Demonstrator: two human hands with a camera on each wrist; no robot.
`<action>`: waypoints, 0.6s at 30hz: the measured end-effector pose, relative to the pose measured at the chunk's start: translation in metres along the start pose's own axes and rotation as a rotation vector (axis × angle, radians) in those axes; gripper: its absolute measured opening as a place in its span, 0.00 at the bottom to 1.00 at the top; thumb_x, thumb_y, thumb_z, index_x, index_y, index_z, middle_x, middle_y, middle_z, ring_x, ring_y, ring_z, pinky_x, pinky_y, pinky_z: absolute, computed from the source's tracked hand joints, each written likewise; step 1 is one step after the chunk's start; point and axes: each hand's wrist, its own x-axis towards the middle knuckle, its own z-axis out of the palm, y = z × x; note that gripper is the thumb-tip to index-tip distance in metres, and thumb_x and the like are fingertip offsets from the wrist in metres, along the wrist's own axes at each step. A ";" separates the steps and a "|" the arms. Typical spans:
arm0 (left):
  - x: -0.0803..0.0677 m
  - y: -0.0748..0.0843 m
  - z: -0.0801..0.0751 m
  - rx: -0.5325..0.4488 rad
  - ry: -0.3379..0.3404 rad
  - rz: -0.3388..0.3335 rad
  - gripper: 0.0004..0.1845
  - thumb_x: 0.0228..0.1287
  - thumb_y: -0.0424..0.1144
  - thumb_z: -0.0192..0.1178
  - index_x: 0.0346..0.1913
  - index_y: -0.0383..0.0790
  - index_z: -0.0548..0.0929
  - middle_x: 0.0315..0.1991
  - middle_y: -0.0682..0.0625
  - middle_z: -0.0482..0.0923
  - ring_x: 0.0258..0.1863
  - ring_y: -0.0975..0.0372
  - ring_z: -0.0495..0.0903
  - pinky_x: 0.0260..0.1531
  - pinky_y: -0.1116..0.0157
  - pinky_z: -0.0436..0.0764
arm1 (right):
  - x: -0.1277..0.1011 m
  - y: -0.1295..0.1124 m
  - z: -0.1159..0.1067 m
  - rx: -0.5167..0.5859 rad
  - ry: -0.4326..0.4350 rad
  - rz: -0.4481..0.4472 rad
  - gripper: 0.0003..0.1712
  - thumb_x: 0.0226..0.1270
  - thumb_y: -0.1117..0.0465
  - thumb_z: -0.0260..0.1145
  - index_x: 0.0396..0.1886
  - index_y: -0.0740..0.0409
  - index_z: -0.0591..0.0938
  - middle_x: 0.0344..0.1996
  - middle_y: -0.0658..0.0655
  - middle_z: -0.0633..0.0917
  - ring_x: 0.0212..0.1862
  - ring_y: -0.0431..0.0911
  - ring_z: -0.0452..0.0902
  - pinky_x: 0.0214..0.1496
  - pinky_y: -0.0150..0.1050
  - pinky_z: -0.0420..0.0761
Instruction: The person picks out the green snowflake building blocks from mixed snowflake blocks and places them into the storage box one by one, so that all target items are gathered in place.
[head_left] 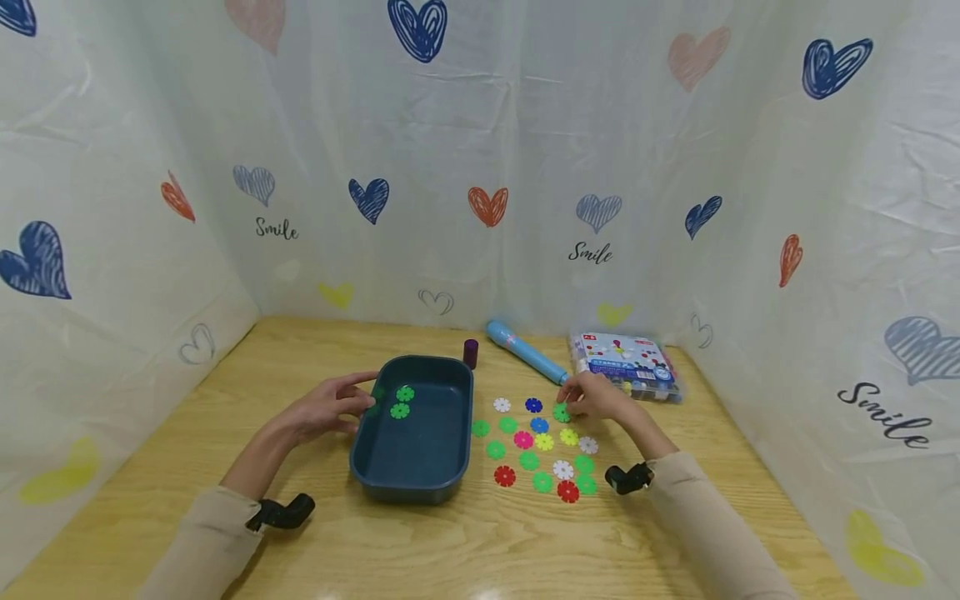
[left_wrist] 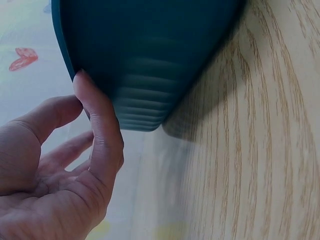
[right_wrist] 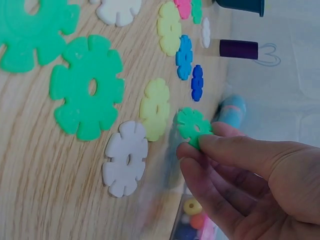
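Green discs: two lie in the bin [head_left: 378, 479] already. The right hand [head_left: 592, 398] pinches a third [right_wrist: 193, 126] right of it; several remain there. The left hand [head_left: 326, 408], fingers relaxed, touches the bin's side.

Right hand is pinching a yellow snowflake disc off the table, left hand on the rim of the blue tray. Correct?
Not quite: the disc is green, not yellow. The right wrist view shows the right hand pinching a green snowflake disc between thumb and fingers; the yellow ones lie on the table. The rest holds: the left hand touches the rim of the blue tray.
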 end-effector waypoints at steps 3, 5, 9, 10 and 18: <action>0.001 -0.001 -0.001 0.000 0.003 -0.002 0.37 0.73 0.42 0.56 0.78 0.43 0.52 0.62 0.29 0.68 0.43 0.57 0.77 0.35 0.64 0.84 | 0.001 -0.001 -0.002 0.037 -0.001 -0.029 0.07 0.64 0.73 0.62 0.39 0.67 0.85 0.30 0.63 0.86 0.30 0.51 0.83 0.32 0.41 0.84; 0.001 -0.002 -0.001 0.000 0.001 -0.006 0.37 0.73 0.42 0.56 0.78 0.43 0.52 0.62 0.29 0.68 0.43 0.57 0.77 0.35 0.65 0.84 | 0.001 -0.002 -0.003 0.044 0.005 -0.050 0.07 0.64 0.73 0.62 0.39 0.67 0.85 0.31 0.63 0.86 0.30 0.52 0.83 0.33 0.42 0.85; 0.001 -0.001 -0.001 0.000 0.004 -0.001 0.37 0.73 0.42 0.56 0.78 0.43 0.52 0.60 0.30 0.70 0.42 0.58 0.77 0.35 0.65 0.84 | 0.002 -0.008 -0.008 0.073 0.018 -0.078 0.08 0.66 0.73 0.61 0.41 0.70 0.85 0.32 0.66 0.87 0.33 0.55 0.85 0.36 0.45 0.86; 0.002 0.000 -0.001 0.001 0.005 0.001 0.37 0.73 0.42 0.56 0.78 0.43 0.51 0.59 0.31 0.71 0.41 0.58 0.77 0.34 0.65 0.84 | 0.002 -0.010 -0.010 0.085 0.015 -0.081 0.09 0.66 0.73 0.61 0.42 0.71 0.85 0.32 0.66 0.87 0.34 0.57 0.85 0.37 0.47 0.86; 0.001 0.001 0.000 -0.040 0.002 -0.009 0.37 0.73 0.42 0.55 0.78 0.43 0.51 0.59 0.32 0.71 0.40 0.60 0.77 0.34 0.67 0.83 | 0.007 -0.025 -0.017 0.135 0.011 -0.059 0.10 0.69 0.72 0.59 0.44 0.71 0.84 0.36 0.67 0.86 0.37 0.58 0.85 0.42 0.48 0.87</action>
